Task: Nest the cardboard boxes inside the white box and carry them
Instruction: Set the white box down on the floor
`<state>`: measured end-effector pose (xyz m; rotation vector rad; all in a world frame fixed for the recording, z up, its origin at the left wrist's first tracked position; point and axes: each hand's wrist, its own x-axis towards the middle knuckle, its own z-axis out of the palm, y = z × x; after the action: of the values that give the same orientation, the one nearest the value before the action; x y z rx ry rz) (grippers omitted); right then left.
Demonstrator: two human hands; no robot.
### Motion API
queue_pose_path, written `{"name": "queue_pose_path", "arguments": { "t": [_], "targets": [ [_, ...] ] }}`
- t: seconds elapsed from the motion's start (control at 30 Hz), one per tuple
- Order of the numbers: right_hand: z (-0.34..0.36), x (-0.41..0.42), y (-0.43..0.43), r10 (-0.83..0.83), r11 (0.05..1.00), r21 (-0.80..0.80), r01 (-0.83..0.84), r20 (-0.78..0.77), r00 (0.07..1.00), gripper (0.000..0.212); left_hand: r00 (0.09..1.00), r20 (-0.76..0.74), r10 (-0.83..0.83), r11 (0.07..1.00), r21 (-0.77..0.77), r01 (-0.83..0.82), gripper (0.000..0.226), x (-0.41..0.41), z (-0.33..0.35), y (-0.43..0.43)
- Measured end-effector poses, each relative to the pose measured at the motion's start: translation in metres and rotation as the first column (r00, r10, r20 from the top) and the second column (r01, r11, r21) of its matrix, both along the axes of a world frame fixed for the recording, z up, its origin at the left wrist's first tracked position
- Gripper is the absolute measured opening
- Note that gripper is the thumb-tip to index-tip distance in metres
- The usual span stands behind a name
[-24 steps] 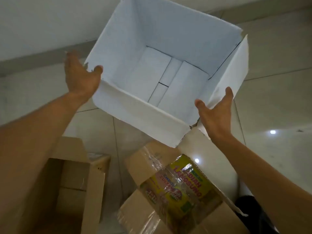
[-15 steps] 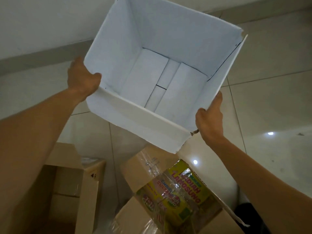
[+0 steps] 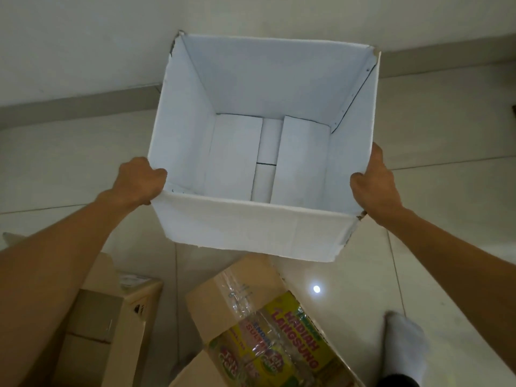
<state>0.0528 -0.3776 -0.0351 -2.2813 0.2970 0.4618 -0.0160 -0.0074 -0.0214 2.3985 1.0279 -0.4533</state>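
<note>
The open white box (image 3: 252,231) fills the middle of the view, mouth up, with only its folded bottom flaps inside. My left hand (image 3: 139,184) grips its near left corner, thumb over the rim. My right hand (image 3: 374,188) grips the near right corner the same way. Below the white box, on the floor, lies a brown cardboard box (image 3: 240,297) with a colourful taped label. A second, open brown cardboard box (image 3: 122,325) stands at the lower left, partly hidden by my left forearm.
The floor is pale tile (image 3: 446,219). A wall with a grey skirting (image 3: 78,106) runs behind the white box. My foot in a white sock (image 3: 405,344) stands at the lower right beside the labelled box.
Both hands went from open palms beside the white box to gripping its near corners. The box turned square to me and came closer.
</note>
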Motion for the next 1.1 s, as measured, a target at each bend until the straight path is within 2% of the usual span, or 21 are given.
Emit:
{"name": "queue_pose_path", "arguments": {
  "t": [0.1,0.27,0.43,0.57,0.63,1.1],
  "targets": [
    [-0.001,0.025,-0.008,0.055,0.998,-0.020,-0.055,0.029,0.998,0.064,0.996,0.049,0.069,0.998,-0.010,-0.068,0.026,0.002,-0.007,-0.009],
    [-0.002,0.062,-0.012,0.131,0.991,-0.046,-0.129,0.049,0.990,0.061,0.987,0.116,0.114,0.991,0.059,-0.122,0.037,0.011,-0.015,-0.024],
    [-0.002,0.091,-0.015,0.198,0.978,-0.076,-0.194,0.052,0.979,0.060,0.976,0.170,0.139,0.983,0.092,-0.156,0.027,0.022,-0.019,-0.033],
    [-0.003,0.108,-0.016,0.241,0.967,-0.099,-0.234,0.067,0.968,0.059,0.969,0.177,0.175,0.977,0.092,-0.193,0.034,0.030,-0.022,-0.036],
    [-0.002,0.118,-0.015,0.252,0.964,-0.110,-0.243,0.080,0.964,0.058,0.968,0.187,0.167,0.979,0.082,-0.185,0.026,0.037,-0.022,-0.036],
    [-0.006,0.148,-0.017,0.266,0.960,-0.115,-0.255,0.090,0.960,0.052,0.952,0.211,0.223,0.965,0.092,-0.246,0.026,0.058,-0.024,-0.037]
  ]
}}
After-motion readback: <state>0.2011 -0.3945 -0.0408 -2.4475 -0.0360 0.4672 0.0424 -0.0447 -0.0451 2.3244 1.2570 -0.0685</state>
